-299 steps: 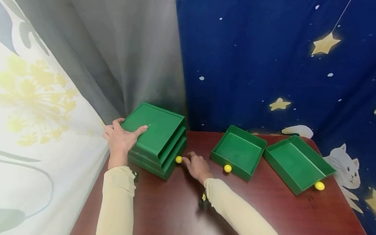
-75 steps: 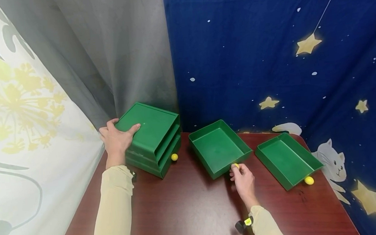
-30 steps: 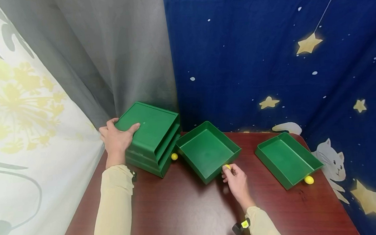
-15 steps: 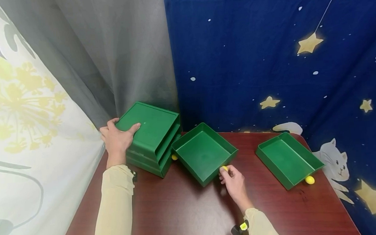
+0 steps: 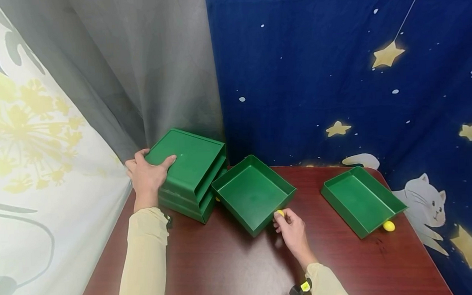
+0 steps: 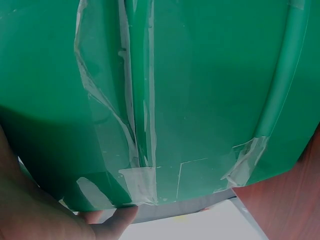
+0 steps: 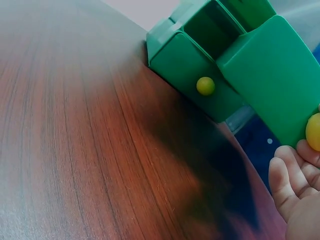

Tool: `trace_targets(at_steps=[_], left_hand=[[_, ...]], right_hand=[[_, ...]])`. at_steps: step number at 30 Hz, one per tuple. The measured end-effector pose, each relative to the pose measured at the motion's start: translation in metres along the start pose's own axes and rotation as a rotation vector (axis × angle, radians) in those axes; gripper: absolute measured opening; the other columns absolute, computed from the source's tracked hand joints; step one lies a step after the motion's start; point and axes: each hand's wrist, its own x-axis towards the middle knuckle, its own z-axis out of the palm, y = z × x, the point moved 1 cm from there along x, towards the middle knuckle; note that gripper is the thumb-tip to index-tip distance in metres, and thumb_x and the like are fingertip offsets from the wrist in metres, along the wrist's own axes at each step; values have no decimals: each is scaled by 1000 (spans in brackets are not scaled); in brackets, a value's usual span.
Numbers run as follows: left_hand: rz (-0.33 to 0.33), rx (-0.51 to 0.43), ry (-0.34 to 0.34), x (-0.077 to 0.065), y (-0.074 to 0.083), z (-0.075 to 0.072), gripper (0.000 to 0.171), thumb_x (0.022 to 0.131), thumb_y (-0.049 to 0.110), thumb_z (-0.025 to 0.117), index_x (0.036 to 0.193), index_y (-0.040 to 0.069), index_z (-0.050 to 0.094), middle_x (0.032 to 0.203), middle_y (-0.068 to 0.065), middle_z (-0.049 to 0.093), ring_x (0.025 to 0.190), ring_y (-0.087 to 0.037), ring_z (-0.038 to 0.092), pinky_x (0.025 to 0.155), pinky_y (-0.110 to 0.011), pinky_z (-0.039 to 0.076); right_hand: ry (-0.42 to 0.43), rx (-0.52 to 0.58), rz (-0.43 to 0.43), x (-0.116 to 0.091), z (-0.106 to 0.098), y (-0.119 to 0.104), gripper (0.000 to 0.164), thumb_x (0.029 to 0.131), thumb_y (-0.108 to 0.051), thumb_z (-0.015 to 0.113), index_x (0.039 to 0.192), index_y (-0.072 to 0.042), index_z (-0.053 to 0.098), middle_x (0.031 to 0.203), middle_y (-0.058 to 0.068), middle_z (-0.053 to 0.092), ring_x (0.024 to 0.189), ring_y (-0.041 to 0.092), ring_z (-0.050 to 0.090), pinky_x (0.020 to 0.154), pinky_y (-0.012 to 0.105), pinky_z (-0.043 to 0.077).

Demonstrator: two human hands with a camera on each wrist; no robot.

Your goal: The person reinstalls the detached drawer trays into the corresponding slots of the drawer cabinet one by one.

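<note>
A green plastic drawer cabinet (image 5: 186, 159) stands at the table's left back, two of its slots hollow. My left hand (image 5: 148, 175) grips its rear left side, thumb lying on top; in the left wrist view, fingertips (image 6: 122, 217) curl at its rear edge, beside clear tape. My right hand (image 5: 291, 232) pinches the yellow knob (image 5: 280, 213) of a green drawer (image 5: 255, 193) and holds it above the table, its far left corner close to the slots. In the right wrist view, the bottom drawer (image 7: 175, 65) sits inside the cabinet, showing its yellow knob (image 7: 205, 86).
Another green drawer (image 5: 358, 198) with a yellow knob (image 5: 388, 226) lies on the right of the brown wooden table (image 5: 235, 274). Behind the table hang a grey curtain (image 5: 178, 70) and a blue star-patterned cloth (image 5: 296, 71); a white cloth (image 5: 41, 213) hangs on the left.
My right hand has taken the middle drawer by its knob, lifted it and moved it left to the cabinet, slowing lately. My left hand keeps its hold on the cabinet.
</note>
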Motion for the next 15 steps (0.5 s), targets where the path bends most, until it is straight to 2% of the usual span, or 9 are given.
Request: trace_targets(at_steps=[4, 9, 15], left_hand=[[-2, -2, -1, 0, 0, 0, 104, 79, 78, 66, 158, 22, 30, 152, -25, 22, 139, -40, 24, 98, -59, 42], [-10, -7, -3, 0, 0, 0, 104, 78, 78, 67, 158, 23, 30, 152, -24, 22, 139, -39, 24, 97, -59, 42], [-9, -4, -5, 0, 2, 0, 104, 79, 78, 67, 158, 23, 29, 153, -24, 22, 140, -39, 23, 97, -59, 42]], right_hand=[[-6, 0, 19, -1, 1, -5, 17, 99, -19, 68, 92, -3, 69, 89, 23, 73, 68, 21, 69, 63, 24, 56], [-27, 11, 25, -8, 1, -25, 15, 99, -13, 66, 91, 0, 68, 91, 30, 71, 71, 29, 69, 63, 25, 57], [-39, 16, 8, -15, 1, -41, 16, 98, -12, 66, 90, 2, 68, 89, 30, 71, 73, 38, 68, 63, 27, 57]])
